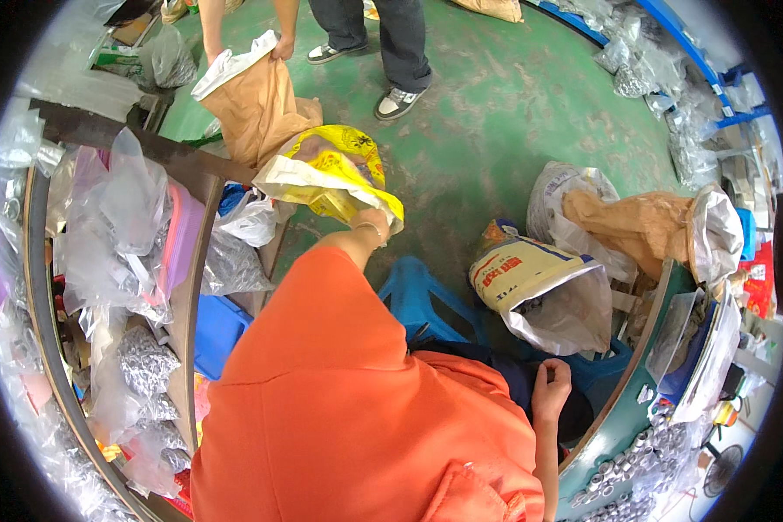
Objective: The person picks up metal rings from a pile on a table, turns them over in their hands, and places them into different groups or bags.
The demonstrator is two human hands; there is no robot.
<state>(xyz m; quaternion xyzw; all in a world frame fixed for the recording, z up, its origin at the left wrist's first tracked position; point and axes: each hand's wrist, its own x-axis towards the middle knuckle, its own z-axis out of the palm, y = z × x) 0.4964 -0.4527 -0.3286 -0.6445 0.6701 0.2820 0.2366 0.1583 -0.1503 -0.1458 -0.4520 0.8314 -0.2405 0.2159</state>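
With my left hand [370, 224] closed, I grip the open rim of a yellow woven sack [335, 161] with a white lining. The sack's mouth is partly spread toward me, and its contents are hard to make out. My right hand [550, 390] rests by my lap, its fingers curled in and nothing visible in them. Just beyond the yellow sack, another person's hands [283, 45] hold up a brown paper sack [257, 104] by its folded white rim. The brown sack's lower end touches the yellow one.
A cream printed sack [531, 278] lies open beside a blue plastic stool [422, 300]. Farther right are a white sack [574, 187] and a brown sack [635, 222]. Shelves with clear bags [117, 217] stand left; metal rings [626, 465] cover the right-hand table.
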